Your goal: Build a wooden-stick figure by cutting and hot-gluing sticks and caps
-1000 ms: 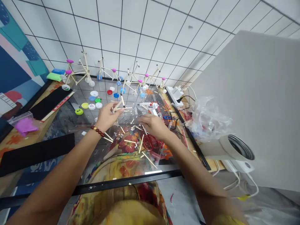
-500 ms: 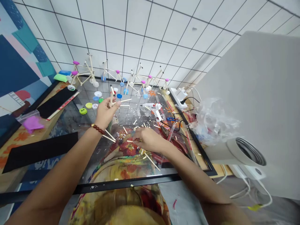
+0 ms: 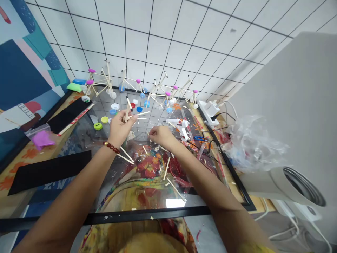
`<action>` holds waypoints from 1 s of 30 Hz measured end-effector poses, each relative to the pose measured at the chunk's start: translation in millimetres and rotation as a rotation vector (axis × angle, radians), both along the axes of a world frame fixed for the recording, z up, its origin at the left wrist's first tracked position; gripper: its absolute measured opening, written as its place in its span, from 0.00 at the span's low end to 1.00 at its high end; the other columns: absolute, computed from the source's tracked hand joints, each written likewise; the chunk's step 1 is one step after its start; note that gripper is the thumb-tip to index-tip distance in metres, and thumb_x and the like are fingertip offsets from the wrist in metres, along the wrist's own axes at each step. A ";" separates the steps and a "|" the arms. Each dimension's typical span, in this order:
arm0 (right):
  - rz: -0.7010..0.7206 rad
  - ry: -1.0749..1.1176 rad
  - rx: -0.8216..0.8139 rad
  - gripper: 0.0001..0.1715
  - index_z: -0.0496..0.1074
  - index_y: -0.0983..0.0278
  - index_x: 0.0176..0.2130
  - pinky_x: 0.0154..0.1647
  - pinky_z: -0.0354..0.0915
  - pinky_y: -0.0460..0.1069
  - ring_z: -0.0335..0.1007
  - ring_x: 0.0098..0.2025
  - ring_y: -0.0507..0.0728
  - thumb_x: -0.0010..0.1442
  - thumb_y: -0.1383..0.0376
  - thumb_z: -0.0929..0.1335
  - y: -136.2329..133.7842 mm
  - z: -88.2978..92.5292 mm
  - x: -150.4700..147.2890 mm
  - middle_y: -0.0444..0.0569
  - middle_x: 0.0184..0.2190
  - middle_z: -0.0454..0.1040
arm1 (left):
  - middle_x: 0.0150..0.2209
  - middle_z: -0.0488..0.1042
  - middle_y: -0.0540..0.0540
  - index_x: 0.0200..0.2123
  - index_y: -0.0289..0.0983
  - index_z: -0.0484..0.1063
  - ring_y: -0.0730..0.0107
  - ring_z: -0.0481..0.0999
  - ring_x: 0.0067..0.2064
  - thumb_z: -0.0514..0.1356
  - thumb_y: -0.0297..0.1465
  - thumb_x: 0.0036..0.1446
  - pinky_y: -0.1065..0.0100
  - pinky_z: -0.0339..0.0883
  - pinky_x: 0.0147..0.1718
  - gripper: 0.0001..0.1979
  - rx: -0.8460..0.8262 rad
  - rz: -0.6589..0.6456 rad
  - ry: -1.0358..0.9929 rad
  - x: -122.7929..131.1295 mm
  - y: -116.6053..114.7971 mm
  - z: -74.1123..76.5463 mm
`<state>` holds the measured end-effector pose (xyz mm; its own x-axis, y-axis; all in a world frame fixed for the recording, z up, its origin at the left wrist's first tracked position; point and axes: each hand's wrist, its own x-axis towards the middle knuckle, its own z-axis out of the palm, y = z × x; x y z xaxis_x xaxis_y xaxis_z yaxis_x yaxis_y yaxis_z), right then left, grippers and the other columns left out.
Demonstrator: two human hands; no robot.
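My left hand [image 3: 118,128], with a beaded bracelet at the wrist, is closed on a small stick frame [image 3: 129,104] of pale wooden sticks, one with a black tip; sticks jut out to the right past the fingertips. To the right and a little lower, my right hand [image 3: 162,136] is pinched on a short pale stick piece [image 3: 150,137], partly hidden by the fingers. A white glue gun [image 3: 179,123] lies just beyond my right hand. Loose sticks [image 3: 166,168] and scraps are scattered on the glass tabletop [image 3: 105,189] below.
Several stick figures [image 3: 106,79] on bottle-cap bases stand along the back. Loose caps, such as a blue one [image 3: 139,109] and a yellow-green one [image 3: 98,126], lie ahead. At right are a power strip [image 3: 207,111], plastic bags [image 3: 255,144] and a white cylinder [image 3: 276,186].
My right hand has risen from the scrap pile towards my left hand, with a short stick piece now showing at its fingertips. My left hand keeps its hold; the view has shifted slightly.
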<state>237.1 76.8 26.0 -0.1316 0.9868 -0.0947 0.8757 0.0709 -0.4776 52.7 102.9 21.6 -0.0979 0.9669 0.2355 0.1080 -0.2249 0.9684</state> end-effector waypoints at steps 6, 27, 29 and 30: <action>-0.044 0.088 0.126 0.09 0.80 0.64 0.38 0.35 0.63 0.46 0.73 0.33 0.53 0.59 0.66 0.69 -2.8 7.4 31.4 0.47 0.30 0.80 | 0.37 0.77 0.47 0.44 0.37 0.76 0.66 0.75 0.38 0.67 0.41 0.48 0.65 0.68 0.39 0.21 -0.012 0.024 -0.024 -4.2 4.3 -2.0; 0.080 -0.249 0.122 0.31 0.75 0.67 0.51 0.45 0.64 0.51 0.71 0.46 0.62 0.52 0.53 0.76 -13.6 4.1 26.9 0.56 0.43 0.76 | 0.36 0.78 0.45 0.42 0.38 0.76 0.61 0.76 0.36 0.67 0.47 0.48 0.64 0.69 0.34 0.23 -0.088 -0.259 0.253 -8.6 -3.8 1.1; 0.041 -0.320 0.162 0.29 0.74 0.66 0.52 0.47 0.64 0.53 0.71 0.48 0.65 0.55 0.55 0.75 -24.6 7.1 28.4 0.59 0.46 0.75 | 0.37 0.78 0.45 0.41 0.38 0.76 0.62 0.75 0.36 0.66 0.46 0.48 0.64 0.69 0.33 0.21 -0.064 -0.288 0.297 -6.4 -4.6 -0.9; 0.036 -0.336 0.171 0.28 0.74 0.67 0.53 0.48 0.63 0.54 0.70 0.49 0.65 0.56 0.56 0.74 -29.5 8.5 28.6 0.59 0.47 0.75 | 0.37 0.78 0.45 0.41 0.38 0.76 0.63 0.75 0.36 0.65 0.46 0.49 0.65 0.68 0.32 0.21 -0.054 -0.307 0.314 -5.6 -4.9 -2.0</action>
